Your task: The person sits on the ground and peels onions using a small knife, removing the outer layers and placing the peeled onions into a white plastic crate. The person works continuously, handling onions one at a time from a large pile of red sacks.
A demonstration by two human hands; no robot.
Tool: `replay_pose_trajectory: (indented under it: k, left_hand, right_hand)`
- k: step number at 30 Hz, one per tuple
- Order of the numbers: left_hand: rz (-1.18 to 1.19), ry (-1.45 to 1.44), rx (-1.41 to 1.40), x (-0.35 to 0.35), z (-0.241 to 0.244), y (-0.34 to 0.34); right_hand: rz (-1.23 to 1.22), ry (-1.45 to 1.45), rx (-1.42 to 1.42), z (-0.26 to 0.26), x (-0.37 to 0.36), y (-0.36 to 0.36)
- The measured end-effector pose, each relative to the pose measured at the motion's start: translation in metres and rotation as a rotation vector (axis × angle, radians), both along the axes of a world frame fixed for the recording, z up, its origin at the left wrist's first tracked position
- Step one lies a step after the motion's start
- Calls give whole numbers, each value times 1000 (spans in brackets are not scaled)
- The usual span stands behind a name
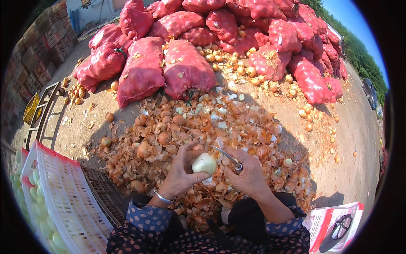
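Note:
A peeled, pale onion [204, 163] rests in my left hand [180, 176], with the thumb along its lower side and the fingers behind it. My right hand [247, 174] grips a small knife [226, 153], its curved blade pointing up and left toward the onion. Blade and onion look apart. Below both hands spreads a heap of dry onion skins [253, 127], with several unpeeled onions [164, 138] lying at its left side and pale peeled scraps farther back.
At left stands a white plastic crate [69, 190] holding peeled onions [44, 219]. A dark crate [101, 187] sits beside it. Red mesh sacks [142, 70] of onions are piled ahead. A metal frame [41, 111] lies left; a white-and-red crate [320, 222] stands at lower right.

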State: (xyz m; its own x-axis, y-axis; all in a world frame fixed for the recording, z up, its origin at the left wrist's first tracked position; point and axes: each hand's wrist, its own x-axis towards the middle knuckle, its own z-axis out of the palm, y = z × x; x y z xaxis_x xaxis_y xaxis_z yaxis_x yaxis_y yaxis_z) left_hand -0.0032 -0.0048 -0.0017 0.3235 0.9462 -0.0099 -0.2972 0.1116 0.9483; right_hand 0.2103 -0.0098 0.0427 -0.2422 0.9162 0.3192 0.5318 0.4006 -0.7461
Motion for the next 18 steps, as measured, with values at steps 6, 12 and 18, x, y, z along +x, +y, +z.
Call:
replay_pose_trajectory:
  k: [6, 12, 18]
  left_hand:
    - [-71, -49, -6, -2, -2, -4]
    - [-169, -142, -116, 2, 5, -5]
    - [-14, -200, -172, 15, -10, -6]
  right_hand:
    - [37, 6, -168, 3, -3, 0]
    - [-28, 94, -421, -12, 4, -2]
    - [-181, 48, -326, -26, -6, 0]
